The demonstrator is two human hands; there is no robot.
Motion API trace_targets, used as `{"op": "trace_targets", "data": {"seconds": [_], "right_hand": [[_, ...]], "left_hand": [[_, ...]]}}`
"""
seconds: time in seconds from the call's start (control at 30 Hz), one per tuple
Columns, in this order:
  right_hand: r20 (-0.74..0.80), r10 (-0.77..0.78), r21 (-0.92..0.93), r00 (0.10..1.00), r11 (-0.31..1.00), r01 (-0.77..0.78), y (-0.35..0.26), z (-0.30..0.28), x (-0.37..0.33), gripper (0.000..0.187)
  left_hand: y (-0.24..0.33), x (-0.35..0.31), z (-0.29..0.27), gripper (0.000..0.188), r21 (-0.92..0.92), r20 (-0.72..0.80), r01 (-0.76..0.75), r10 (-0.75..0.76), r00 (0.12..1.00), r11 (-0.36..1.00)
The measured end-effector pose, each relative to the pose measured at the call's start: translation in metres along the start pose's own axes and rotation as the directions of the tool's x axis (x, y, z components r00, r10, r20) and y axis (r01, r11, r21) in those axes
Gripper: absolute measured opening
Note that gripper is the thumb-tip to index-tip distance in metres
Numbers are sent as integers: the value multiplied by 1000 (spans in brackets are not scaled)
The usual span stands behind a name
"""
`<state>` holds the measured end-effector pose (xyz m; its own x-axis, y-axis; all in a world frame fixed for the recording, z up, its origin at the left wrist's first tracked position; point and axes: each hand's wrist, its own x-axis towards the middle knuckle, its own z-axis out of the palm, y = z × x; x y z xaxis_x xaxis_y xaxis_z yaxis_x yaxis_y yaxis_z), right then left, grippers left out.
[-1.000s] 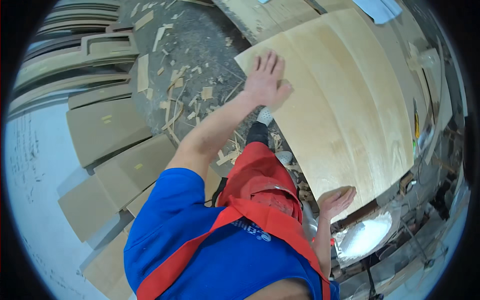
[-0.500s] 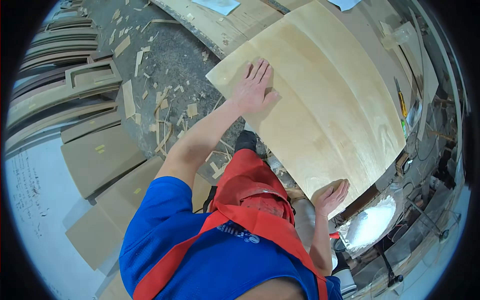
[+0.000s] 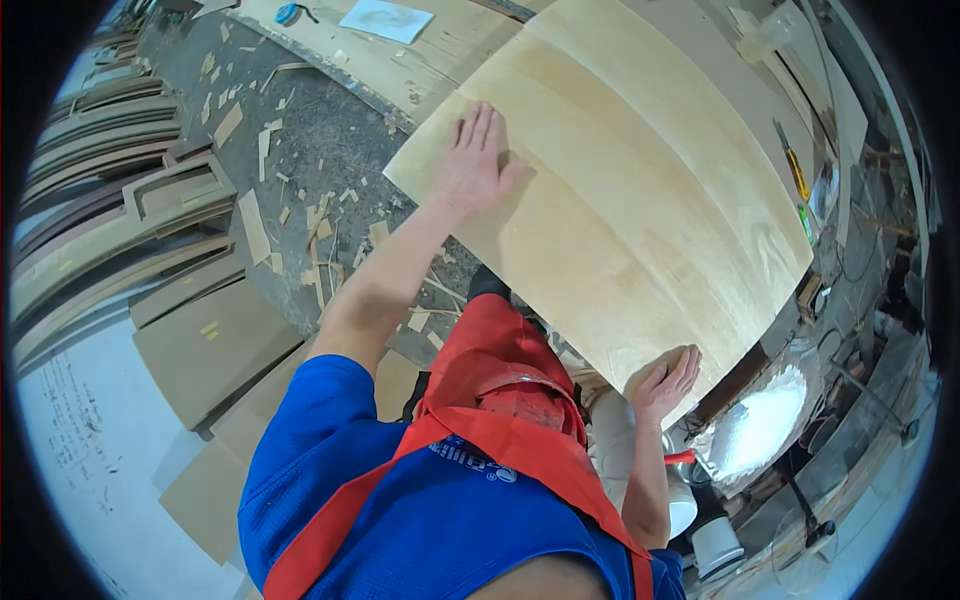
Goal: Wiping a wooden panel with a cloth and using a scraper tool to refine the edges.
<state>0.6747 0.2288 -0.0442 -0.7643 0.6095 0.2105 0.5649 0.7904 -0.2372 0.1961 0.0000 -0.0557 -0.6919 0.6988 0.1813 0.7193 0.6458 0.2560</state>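
A large pale plywood panel (image 3: pixel 620 200) with a curved far edge lies on the workbench in front of me. My left hand (image 3: pixel 472 165) rests palm down near its left corner, fingers stretched out and the thumb apart. At the panel's near right corner, my right hand (image 3: pixel 664 383) lies on the surface with its fingers extended side by side. Neither hand grasps a tool.
A yellow utility knife (image 3: pixel 796 172) lies right of the panel. Near a red-handled tool (image 3: pixel 680 457) is a tray of white material (image 3: pixel 762 425). Wood scraps (image 3: pixel 255 225) litter the floor. Curved panels (image 3: pixel 105 125) stand at left; white paper (image 3: pixel 387 18) lies on the bench.
The view has turned slightly, so a blue object on the far bench now shows. Both hands stay on the panel, whose left corner appears further left and lower in the picture.
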Motion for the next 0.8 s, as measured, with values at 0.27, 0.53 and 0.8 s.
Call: {"op": "trace_targets", "data": {"seconds": [0.27, 0.53, 0.8], "right_hand": [[2, 26, -16, 1000, 1000, -26, 5, -4, -6, 55], [-12, 105, 22, 994, 994, -105, 1, -4, 0, 59], [23, 126, 15, 992, 992, -126, 3, -12, 0, 59]], "left_hand": [[-7, 11, 9, 90, 64, -4, 31, -30, 1000, 997], [-21, 13, 15, 86, 168, 1, 96, -98, 995, 981], [41, -12, 5, 81, 126, 32, -185, 183, 983, 975]]}}
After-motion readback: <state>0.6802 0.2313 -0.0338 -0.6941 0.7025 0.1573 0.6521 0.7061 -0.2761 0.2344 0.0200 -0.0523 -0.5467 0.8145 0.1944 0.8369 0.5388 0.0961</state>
